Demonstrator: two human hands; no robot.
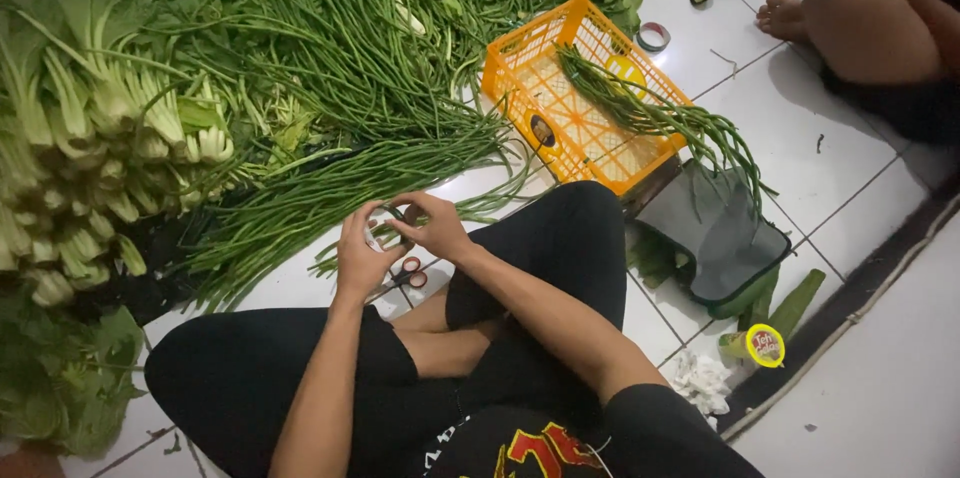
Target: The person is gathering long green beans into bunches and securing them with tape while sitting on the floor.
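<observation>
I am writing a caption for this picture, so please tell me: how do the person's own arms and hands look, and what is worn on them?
Both arms are bare from the short black sleeves down. The left hand and the right hand wear no gloves, and no watch, bracelet or ring is visible. The short-sleeved black shirt carries a red and yellow print on the chest.

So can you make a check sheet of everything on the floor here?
Surface: white tiled floor, bits of leaf on it.
Job's things: tape roll held in both hands; long beans heaped in front.
Clutter: orange crate holding beans, leafy greens, scissors, second tape roll, grey bag, yellow lid.
Grips: left hand and right hand shut on the roll.
Cables: nothing seen.
Surroundings: another person's leg.
</observation>
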